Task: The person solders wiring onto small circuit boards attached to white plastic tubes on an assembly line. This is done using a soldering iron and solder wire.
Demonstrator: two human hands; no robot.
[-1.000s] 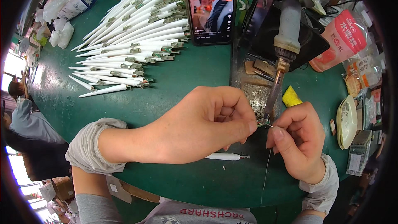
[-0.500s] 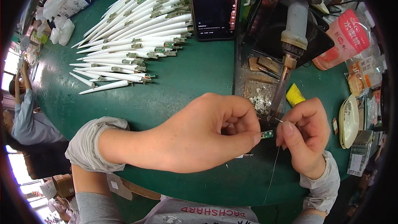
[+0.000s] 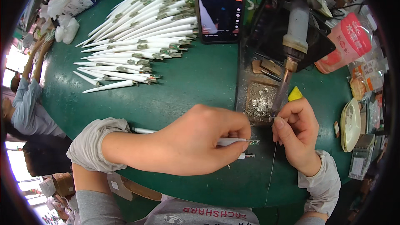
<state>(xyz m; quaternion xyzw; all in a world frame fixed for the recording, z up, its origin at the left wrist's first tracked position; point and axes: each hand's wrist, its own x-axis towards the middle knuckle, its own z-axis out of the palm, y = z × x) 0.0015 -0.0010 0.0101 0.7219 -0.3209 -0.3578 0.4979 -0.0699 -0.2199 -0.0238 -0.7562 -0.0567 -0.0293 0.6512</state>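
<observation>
My left hand is closed on a slim white pen-shaped stick, whose green circuit-board end pokes out past the fingertips. Between thumb and forefinger, my right hand pinches a thin solder wire that hangs down toward the table's near edge. The wire's short upper end is close to the tip of a soldering iron, held tip-down in a stand; whether they touch I cannot tell. Under my left hand lies another white piece with a small board end, mostly hidden.
Rows of white sticks with board ends cover the far left, by a phone. Below the iron sits a tray of solder bits, with a yellow sponge beside it. A pink pouch and dish stand right. Another person is far left.
My left hand has drawn the stick a little left and down, away from the iron tip, and turned it so its white barrel shows. My right hand has shifted slightly left with the wire.
</observation>
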